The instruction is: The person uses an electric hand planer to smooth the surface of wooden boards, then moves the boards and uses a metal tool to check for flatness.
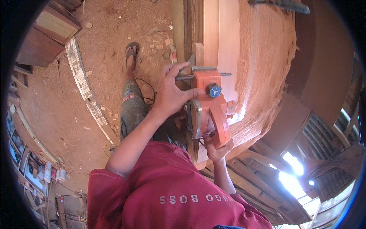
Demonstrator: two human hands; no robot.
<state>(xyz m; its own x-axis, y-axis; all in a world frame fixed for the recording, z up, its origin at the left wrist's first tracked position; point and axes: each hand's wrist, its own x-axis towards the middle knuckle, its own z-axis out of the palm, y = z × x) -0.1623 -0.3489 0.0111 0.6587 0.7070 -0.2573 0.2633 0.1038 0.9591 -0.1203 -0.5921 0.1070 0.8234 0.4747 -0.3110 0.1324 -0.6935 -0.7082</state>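
In the head view, I see the planer (206, 105) at two o'clock from centre, over a board (211, 30). At its nine, the left hand (169, 94) spreads its fingers, thumb against it; at six, the right hand's (218, 151) fingers curl around the handle (220, 128).

Woodworking workshop: planer (209, 110), sawdust (268, 68), planks (249, 185)

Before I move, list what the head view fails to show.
Planer, underside: head view; hidden beneath its own body.
Right hand, some of the fingers: head view; hidden by the planer's handle.
Wood, far end: head view; cut off by the upper edge.
White containers, contents: head view; too small to make out.
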